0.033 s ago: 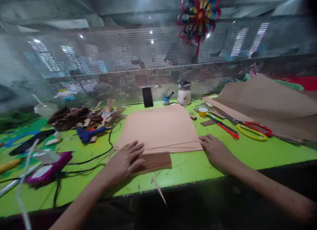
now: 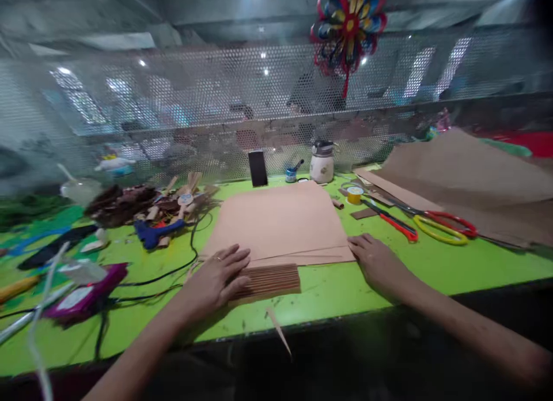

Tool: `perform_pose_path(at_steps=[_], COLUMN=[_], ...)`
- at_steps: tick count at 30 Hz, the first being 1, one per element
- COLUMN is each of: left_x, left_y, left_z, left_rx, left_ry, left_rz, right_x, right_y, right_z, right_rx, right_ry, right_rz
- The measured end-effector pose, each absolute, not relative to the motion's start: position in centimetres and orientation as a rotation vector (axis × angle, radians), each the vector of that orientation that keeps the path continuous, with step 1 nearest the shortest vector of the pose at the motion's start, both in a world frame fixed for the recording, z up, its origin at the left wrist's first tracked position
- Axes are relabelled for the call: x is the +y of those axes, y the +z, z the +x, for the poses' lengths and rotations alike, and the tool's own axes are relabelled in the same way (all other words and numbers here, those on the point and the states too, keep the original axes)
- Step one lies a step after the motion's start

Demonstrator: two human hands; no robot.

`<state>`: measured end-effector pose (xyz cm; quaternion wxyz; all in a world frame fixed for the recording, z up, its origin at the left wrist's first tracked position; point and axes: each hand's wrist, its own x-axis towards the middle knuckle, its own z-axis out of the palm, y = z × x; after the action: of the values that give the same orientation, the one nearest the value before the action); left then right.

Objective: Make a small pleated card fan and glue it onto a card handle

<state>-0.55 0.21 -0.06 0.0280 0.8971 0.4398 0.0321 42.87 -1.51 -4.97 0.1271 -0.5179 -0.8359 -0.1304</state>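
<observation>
Watching from afar, I am seeing no shift since the previous picture, so the work is holding its stage: my left hand (image 2: 216, 279) is lying spread over the pleated strip (image 2: 279, 278), while my right hand (image 2: 377, 261), whose grip I cannot tell, is touching the brown sheet (image 2: 280, 219) lying on the green table (image 2: 328, 294)

The paper sheet (image 2: 279, 222) lies on the surface (image 2: 328, 303), glue gun (image 2: 151, 235) off to its left, scissors (image 2: 424, 214) to its right, phone (image 2: 258, 169) and bottle (image 2: 322, 168) standing behind.
</observation>
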Motion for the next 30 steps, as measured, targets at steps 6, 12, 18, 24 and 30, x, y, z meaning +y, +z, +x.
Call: perform_pose_path(at_steps=[6, 12, 18, 24, 30], left_x=[0.5, -0.3, -0.7, -0.4, 0.2], left_y=[-0.7, -1.4, -2.1, -3.1, -3.0], left_z=[-4.0, -6.0, -6.0, -7.3, -7.4], left_rx=[1.330, 1.477, 1.616, 1.672, 1.674], left_ry=[0.150, 0.305, 0.357, 0.390, 0.408], left_rz=[2.817, 2.752, 2.713, 2.703, 2.736], right_x=[-1.6, -1.7, -1.7, -2.1, -1.3], right_y=[-5.3, -5.2, -4.9, -4.4, -2.1], right_z=[42.9, 42.8, 42.5, 42.7, 41.7], right_rx=[-2.410, -2.395, -2.354, -2.302, -2.278], right_ry=[-0.382, -0.378, -0.371, -0.333, -0.293], right_rz=[-1.524, -1.534, -1.541, -1.525, -1.392])
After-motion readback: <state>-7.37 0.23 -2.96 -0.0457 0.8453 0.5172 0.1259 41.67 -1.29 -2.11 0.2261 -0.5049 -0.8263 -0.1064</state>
